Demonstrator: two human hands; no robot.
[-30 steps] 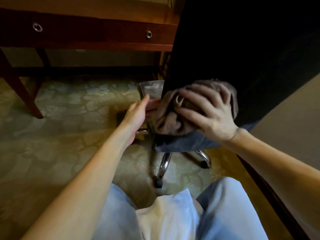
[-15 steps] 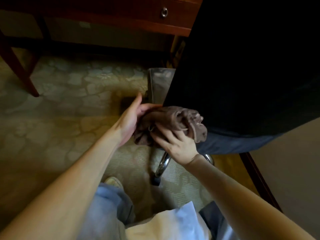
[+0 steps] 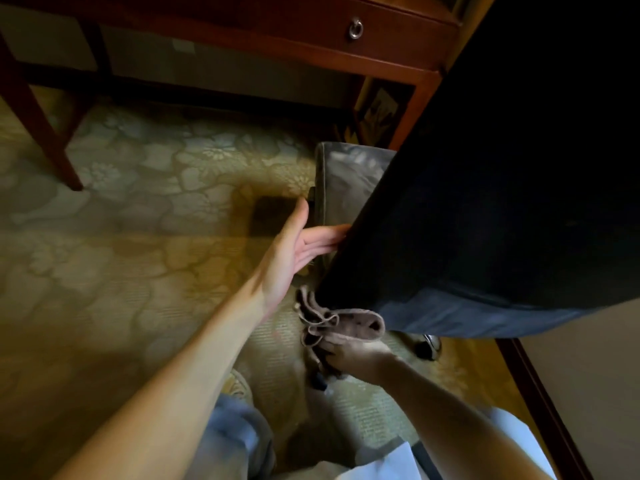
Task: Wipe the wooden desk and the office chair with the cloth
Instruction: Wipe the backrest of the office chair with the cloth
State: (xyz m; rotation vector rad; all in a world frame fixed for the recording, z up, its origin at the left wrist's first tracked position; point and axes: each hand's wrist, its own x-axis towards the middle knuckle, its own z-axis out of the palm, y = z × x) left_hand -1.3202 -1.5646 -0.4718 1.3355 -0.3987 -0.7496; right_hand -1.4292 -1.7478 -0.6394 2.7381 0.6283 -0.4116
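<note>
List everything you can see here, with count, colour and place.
desk: one, red-brown wood, across the top
ring pull: one, silver, on the desk drawer
chair: one, black back, right side
cloth: one, brown, bunched at the chair back's lower corner
carpet: one, green-beige floral, floor
caster: one, black and chrome, under the chair
jeans: one pair, light blue, bottom
left hand: fingers straight, touching the chair's edge
right hand: grips the cloth from below
</note>
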